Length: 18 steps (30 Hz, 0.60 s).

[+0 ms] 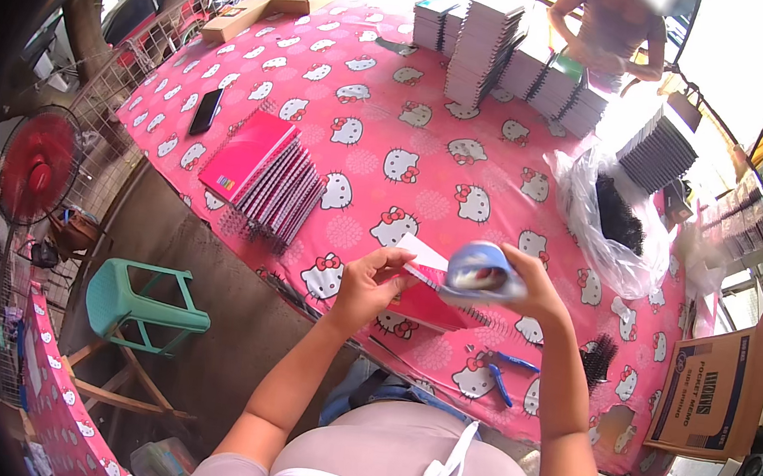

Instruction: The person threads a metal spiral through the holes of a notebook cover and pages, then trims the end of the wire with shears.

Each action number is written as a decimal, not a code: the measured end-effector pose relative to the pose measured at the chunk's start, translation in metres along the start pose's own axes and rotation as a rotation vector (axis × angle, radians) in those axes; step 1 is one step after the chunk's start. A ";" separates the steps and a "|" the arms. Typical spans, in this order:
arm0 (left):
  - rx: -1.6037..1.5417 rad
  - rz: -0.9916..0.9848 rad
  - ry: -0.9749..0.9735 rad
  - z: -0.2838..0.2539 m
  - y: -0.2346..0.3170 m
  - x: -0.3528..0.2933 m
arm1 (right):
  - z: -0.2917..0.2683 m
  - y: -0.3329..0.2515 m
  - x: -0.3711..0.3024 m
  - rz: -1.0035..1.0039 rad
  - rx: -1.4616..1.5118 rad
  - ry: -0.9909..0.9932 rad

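Note:
A pink-covered notebook with white pages lies near the table's front edge. My left hand pinches its upper left part between thumb and fingers. My right hand is closed round a blue rounded tool with an opening in its face; motion blurs it and its kind is unclear. The tool is over the notebook's bound edge, hiding part of it. A dark wire spiral sticks out past that edge. Blue-handled cutting pliers lie to the right, below my right hand.
Stacked pink spiral notebooks and a phone lie left. Tall notebook stacks stand at the far side, near another person. At right are a plastic bag of black spirals and a cardboard box. A green stool stands left.

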<state>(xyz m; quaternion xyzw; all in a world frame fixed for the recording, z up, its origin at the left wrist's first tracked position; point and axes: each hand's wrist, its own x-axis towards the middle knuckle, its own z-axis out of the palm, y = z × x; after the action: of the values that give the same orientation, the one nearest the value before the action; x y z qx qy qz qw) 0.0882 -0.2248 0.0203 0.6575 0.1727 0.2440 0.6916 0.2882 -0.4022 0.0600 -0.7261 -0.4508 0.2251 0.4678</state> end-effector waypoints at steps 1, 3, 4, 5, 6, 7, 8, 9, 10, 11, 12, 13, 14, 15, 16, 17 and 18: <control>0.004 0.065 -0.008 0.000 -0.004 0.005 | -0.001 0.003 0.008 0.003 -0.324 0.050; -0.031 0.015 -0.014 -0.003 -0.007 0.001 | -0.005 0.012 0.008 0.024 -0.476 0.055; -0.046 0.008 0.001 -0.005 -0.007 0.002 | -0.002 0.009 0.005 0.036 0.229 -0.030; -0.057 -0.012 0.005 -0.006 -0.008 0.001 | 0.004 -0.001 0.006 0.015 0.269 -0.065; -0.068 -0.032 0.008 -0.007 -0.008 0.001 | 0.010 -0.009 0.008 -0.007 0.309 -0.099; -0.052 -0.049 -0.002 -0.006 -0.003 0.004 | 0.010 -0.005 0.010 0.005 0.031 -0.034; -0.040 -0.036 -0.022 -0.007 -0.003 0.003 | 0.010 0.002 0.015 0.019 -0.247 0.033; -0.029 -0.023 -0.043 -0.008 -0.005 0.002 | 0.008 0.007 0.015 0.036 -0.525 0.100; -0.019 -0.008 -0.047 -0.012 -0.007 0.000 | 0.008 0.006 0.015 0.105 -0.539 0.134; -0.023 -0.002 -0.067 -0.017 -0.009 -0.001 | 0.007 0.006 0.010 0.175 -0.553 0.170; -0.060 -0.007 -0.065 -0.019 -0.009 -0.001 | 0.005 0.007 0.005 0.246 -0.566 0.206; -0.100 -0.012 -0.080 -0.016 -0.007 0.000 | -0.002 0.030 -0.007 0.317 -0.656 0.276; -0.144 -0.015 -0.105 -0.012 -0.004 0.003 | -0.015 0.069 -0.020 0.392 -0.749 0.354; -0.176 0.002 -0.134 -0.009 -0.004 0.005 | -0.021 0.096 -0.032 0.462 -0.838 0.418; -0.210 0.010 -0.163 -0.008 -0.004 0.006 | -0.022 0.105 -0.048 0.387 -0.892 0.402; -0.242 0.011 -0.192 -0.005 -0.001 0.005 | -0.018 0.111 -0.068 0.316 -0.941 0.380; -0.072 0.219 -0.122 0.002 0.005 0.003 | -0.015 0.117 -0.086 0.245 -0.988 0.359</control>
<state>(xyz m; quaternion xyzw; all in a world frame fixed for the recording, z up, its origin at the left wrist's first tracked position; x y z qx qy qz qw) 0.0909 -0.2243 0.0256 0.6607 0.0486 0.2837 0.6932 0.3088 -0.5016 -0.0447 -0.9340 -0.3280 -0.0885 0.1109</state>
